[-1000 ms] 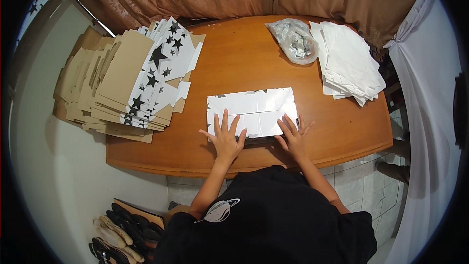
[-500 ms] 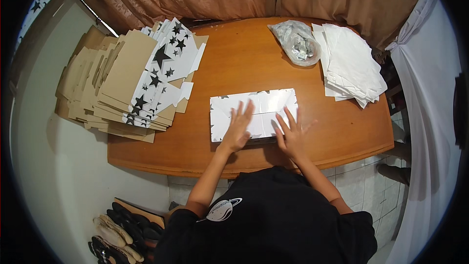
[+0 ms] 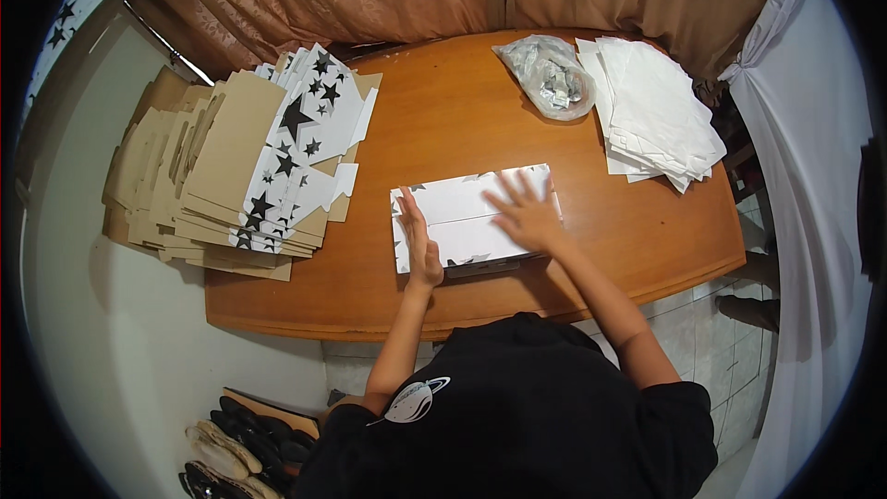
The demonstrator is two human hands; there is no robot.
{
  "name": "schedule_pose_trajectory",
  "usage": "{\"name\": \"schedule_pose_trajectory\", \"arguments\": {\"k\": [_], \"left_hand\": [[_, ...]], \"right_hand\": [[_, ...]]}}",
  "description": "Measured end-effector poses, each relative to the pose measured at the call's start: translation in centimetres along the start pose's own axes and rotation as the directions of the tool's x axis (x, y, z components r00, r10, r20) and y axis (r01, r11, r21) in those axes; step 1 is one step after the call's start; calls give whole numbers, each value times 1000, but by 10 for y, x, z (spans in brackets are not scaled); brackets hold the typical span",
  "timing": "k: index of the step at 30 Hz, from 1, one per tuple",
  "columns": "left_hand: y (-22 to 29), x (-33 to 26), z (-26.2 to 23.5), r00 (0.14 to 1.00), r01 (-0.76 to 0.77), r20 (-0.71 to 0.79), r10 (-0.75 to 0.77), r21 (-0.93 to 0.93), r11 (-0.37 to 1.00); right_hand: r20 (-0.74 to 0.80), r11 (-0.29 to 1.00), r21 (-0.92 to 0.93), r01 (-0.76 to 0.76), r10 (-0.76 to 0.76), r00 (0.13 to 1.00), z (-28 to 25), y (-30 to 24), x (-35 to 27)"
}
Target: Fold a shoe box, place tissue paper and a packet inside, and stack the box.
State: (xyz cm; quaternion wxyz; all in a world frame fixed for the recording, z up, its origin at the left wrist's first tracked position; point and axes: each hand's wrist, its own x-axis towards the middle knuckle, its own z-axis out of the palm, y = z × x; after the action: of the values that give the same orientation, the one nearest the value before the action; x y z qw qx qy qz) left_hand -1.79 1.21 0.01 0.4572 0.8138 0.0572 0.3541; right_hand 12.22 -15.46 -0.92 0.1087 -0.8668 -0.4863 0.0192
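A white box with black star print (image 3: 462, 210) sits at the front middle of the table, its top flaps meeting along a seam. Over the left end of the box is my left hand (image 3: 421, 245), fingers stretched out and turned edge-on. My right hand (image 3: 527, 214) is spread above the right part of the top, slightly blurred, with nothing in it. Whether either palm touches the cardboard, I cannot tell.
Flat brown and star-printed cardboard pieces (image 3: 222, 166) are stacked at the left. At the back right lie a clear plastic bag (image 3: 552, 83) with small items and a pile of white sheets (image 3: 651, 106). Shoes (image 3: 249, 439) sit at lower left.
My right hand has moved left and farther over the box top. My left hand has shifted left toward the box's end and turned on edge. The flaps now lie flatter.
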Motion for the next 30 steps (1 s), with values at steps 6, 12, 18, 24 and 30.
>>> {"name": "schedule_pose_trajectory", "arguments": {"k": [6,12,18,24,30], "left_hand": [[10,2,9,957,35,265,-122,310,950],[24,54,48,731,-405,668,137,264,876],[23,96,110,332,-654,916,227,50,755],[21,104,135,192,-647,963,187,-19,762],[48,120,124,435,-675,840,324,66,735]], "right_hand": [[-229,797,-99,-596,565,793,-33,46,-38],[-276,804,191,-563,595,755,-16,15,-96],[-251,831,308,-464,541,803,-4,-26,-122],[-167,759,387,-523,616,770,12,-30,-135],[-227,746,476,-466,616,754,5,-20,-123]]}}
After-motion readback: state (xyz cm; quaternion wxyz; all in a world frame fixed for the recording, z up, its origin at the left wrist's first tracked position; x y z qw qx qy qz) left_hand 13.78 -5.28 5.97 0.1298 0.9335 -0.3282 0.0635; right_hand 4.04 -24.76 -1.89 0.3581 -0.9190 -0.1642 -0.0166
